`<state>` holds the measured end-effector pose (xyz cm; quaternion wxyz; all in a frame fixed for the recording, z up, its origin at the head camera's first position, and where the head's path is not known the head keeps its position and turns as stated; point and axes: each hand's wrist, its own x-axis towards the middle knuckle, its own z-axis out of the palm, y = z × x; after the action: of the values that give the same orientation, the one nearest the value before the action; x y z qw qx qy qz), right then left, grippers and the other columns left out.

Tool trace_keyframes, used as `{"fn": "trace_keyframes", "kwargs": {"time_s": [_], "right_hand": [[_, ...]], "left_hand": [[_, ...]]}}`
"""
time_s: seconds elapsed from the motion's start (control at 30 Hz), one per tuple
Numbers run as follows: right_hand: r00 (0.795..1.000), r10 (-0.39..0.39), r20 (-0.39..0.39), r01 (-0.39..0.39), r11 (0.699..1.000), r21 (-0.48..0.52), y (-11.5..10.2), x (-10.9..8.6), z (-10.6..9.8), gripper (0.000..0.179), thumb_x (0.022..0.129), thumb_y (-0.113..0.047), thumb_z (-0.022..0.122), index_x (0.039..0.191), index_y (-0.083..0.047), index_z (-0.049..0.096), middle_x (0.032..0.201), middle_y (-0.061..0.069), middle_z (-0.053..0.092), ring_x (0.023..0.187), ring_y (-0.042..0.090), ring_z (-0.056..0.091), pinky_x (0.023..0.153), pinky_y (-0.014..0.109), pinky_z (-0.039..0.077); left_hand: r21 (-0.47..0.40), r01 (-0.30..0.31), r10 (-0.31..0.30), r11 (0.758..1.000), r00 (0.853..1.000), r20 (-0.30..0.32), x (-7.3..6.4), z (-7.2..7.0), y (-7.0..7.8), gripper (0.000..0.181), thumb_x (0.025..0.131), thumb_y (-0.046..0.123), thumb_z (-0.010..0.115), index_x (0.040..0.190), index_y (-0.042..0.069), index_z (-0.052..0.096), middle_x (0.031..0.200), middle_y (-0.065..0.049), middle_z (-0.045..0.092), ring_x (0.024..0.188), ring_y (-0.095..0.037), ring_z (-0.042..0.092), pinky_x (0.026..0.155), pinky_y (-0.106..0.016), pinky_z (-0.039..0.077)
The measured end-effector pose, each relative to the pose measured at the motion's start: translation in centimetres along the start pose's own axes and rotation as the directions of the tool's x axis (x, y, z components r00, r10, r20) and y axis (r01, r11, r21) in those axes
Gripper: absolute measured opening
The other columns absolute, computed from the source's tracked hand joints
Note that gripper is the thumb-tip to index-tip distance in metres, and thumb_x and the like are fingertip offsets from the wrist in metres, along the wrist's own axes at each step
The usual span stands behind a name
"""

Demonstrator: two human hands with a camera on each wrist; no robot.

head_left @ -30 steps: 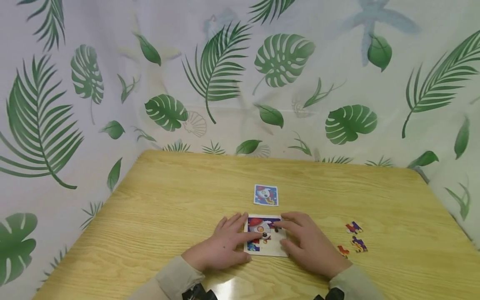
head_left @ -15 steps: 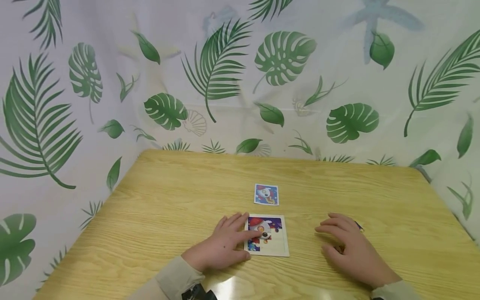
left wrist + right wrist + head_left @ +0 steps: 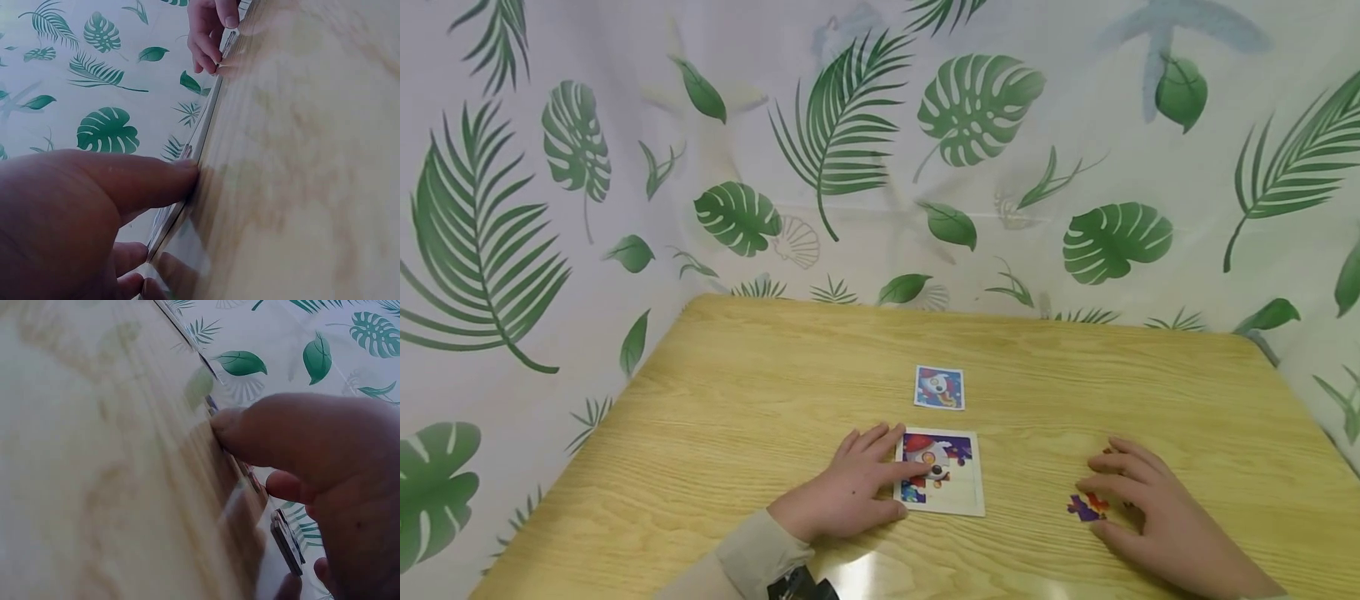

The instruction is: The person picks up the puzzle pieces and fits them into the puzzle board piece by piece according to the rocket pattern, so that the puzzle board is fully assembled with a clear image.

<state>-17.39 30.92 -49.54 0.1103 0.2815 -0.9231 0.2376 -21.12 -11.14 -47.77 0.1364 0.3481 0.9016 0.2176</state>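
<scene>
The left hand [image 3: 853, 479] lies flat at the left edge of a square puzzle board [image 3: 958, 492], its index fingertip on the fitted part of a rocket picture. Its fingers are spread and extended; the left wrist view shows its thumb [image 3: 147, 181] against the board's edge. On the right, the right hand [image 3: 1165, 517] is over loose pieces, fingers loosely bent. A purple and red puzzle piece [image 3: 1084, 507] lies flat between its index fingertip and thumb. The right wrist view has the thumb [image 3: 262, 428] down at the tabletop and a tilted piece [image 3: 287, 542] near other fingers.
A small picture card [image 3: 939, 387] with a similar rocket lies beyond the board. The wood-grain table [image 3: 775, 375] ends at a white leaf-print cloth [image 3: 865, 225] hanging behind it and at the left. Other loose pieces are mostly hidden by the right hand.
The right hand has left the board and moved right to the loose pieces, uncovering the board's right side. The left hand has stayed on the board. The head view has shifted slightly.
</scene>
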Motion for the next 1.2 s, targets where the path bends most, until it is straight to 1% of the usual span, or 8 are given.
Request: {"fn": "trace_keyframes", "kwargs": {"time_s": [0.23,0.4,0.47,0.53,0.63,0.7,0.93,1.2], "right_hand": [[1.0,0.023,-0.007,-0.023,0.999,0.024,-0.3,0.1,-0.1,0.031,0.082,-0.023,0.086,0.11,-0.03,0.074,0.13,0.002,0.061,0.14,0.024,0.035,0.106,0.005,0.011],[1.0,0.02,-0.018,-0.019,1.0,0.02,-0.3,0.1,0.0,0.03,0.082,-0.022,0.086,0.109,-0.029,0.074,0.127,0.001,0.063,0.14,0.017,0.035,0.106,0.004,0.012],[1.0,0.01,-0.021,-0.009,1.0,0.017,-0.4,0.2,0.0,0.03,0.082,-0.022,0.086,0.109,-0.028,0.074,0.126,0.001,0.063,0.139,0.019,0.036,0.107,0.005,0.012],[1.0,0.009,-0.02,-0.009,1.0,0.015,-0.5,0.3,0.0,0.03,0.083,-0.022,0.085,0.11,-0.028,0.073,0.126,0.0,0.063,0.137,0.025,0.039,0.107,0.005,0.012],[1.0,0.031,-0.003,-0.03,0.999,0.013,-0.6,0.4,-0.1,0.029,0.084,-0.026,0.084,0.111,-0.026,0.073,0.127,0.001,0.063,0.134,0.036,0.041,0.106,0.004,0.011],[0.999,0.049,0.006,-0.049,0.999,0.01,-0.5,0.3,-0.2,0.029,0.084,-0.028,0.084,0.111,-0.026,0.073,0.128,0.002,0.063,0.133,0.04,0.041,0.105,0.003,0.01],[0.999,0.054,-0.002,-0.053,0.998,0.014,-0.5,0.3,-0.2,0.024,0.085,-0.026,0.084,0.106,-0.03,0.073,0.126,0.001,0.063,0.132,0.039,0.042,0.105,0.003,0.011],[0.997,0.077,-0.028,-0.076,0.997,0.032,-1.5,1.0,0.6,0.022,0.083,-0.023,0.085,0.097,-0.027,0.068,0.122,-0.002,0.063,0.131,0.035,0.043,0.104,0.003,0.011]], "left_hand": [[0.017,0.01,-0.01,1.0,1.0,-0.008,0.1,0.0,0.1,0.057,0.099,0.039,0.063,0.153,0.042,0.044,0.168,-0.011,0.011,0.154,-0.033,0.006,0.118,-0.062,0.003],[0.037,0.014,-0.014,0.999,1.0,-0.008,0.1,0.1,0.3,0.057,0.099,0.039,0.062,0.152,0.042,0.045,0.168,-0.011,0.013,0.154,-0.033,0.007,0.118,-0.063,0.003],[0.038,0.016,-0.016,0.999,1.0,-0.007,0.1,0.1,0.3,0.057,0.099,0.039,0.062,0.152,0.042,0.044,0.168,-0.011,0.013,0.154,-0.033,0.007,0.118,-0.064,0.004],[0.035,0.021,-0.02,0.999,1.0,-0.01,0.1,0.2,0.4,0.057,0.099,0.039,0.062,0.152,0.042,0.045,0.168,-0.01,0.012,0.154,-0.033,0.007,0.118,-0.064,0.004],[0.031,0.016,-0.015,0.999,1.0,-0.015,0.1,0.1,0.3,0.056,0.099,0.038,0.062,0.152,0.042,0.045,0.168,-0.011,0.013,0.154,-0.033,0.007,0.118,-0.064,0.004],[0.026,0.011,-0.01,1.0,1.0,-0.016,0.1,0.0,0.3,0.056,0.099,0.038,0.062,0.152,0.041,0.045,0.168,-0.011,0.013,0.154,-0.033,0.006,0.118,-0.064,0.004],[0.021,0.005,-0.005,1.0,1.0,-0.016,0.1,0.1,0.3,0.056,0.099,0.038,0.062,0.152,0.04,0.046,0.168,-0.012,0.013,0.154,-0.034,0.007,0.118,-0.064,0.004],[0.016,0.008,-0.007,1.0,1.0,-0.013,0.0,-0.1,0.4,0.056,0.098,0.037,0.063,0.152,0.039,0.047,0.168,-0.011,0.013,0.154,-0.034,0.007,0.118,-0.063,0.003]]}}
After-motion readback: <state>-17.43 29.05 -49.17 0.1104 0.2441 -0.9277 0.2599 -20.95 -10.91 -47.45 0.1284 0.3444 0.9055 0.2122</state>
